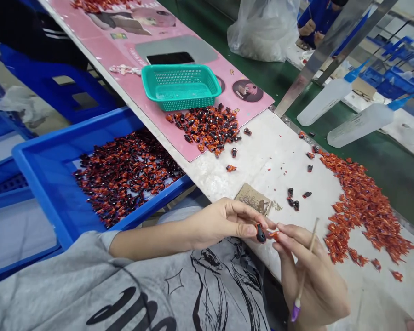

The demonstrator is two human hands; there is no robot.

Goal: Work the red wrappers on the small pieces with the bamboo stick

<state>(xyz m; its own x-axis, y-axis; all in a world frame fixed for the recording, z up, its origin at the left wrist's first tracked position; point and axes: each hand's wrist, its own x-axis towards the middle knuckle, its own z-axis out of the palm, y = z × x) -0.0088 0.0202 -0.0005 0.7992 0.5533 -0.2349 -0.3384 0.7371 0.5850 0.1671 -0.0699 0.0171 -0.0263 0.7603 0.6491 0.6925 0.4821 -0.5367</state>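
Between the thumb and fingers of my left hand (232, 218) is a small black plastic piece (261, 233) with an orange edge. My right hand (310, 271) pinches a small orange piece (273, 235) close beside it; I cannot tell whether the two pieces touch. A thin stick with a purple end (296, 310) is also tucked across the fingers of my right hand. Below the hands is my grey printed shirt. A brown patterned pad (253, 198) lies on the table just beyond my left hand.
Orange pieces (362, 202) lie heaped on the right of the white table (262, 156). Black-and-orange pieces (210, 126) are piled by a green basket (181, 99). A blue tray (55, 184) of similar pieces stands left. Two squeeze bottles (359, 122) are beyond. Another person (317, 23) sits far back.
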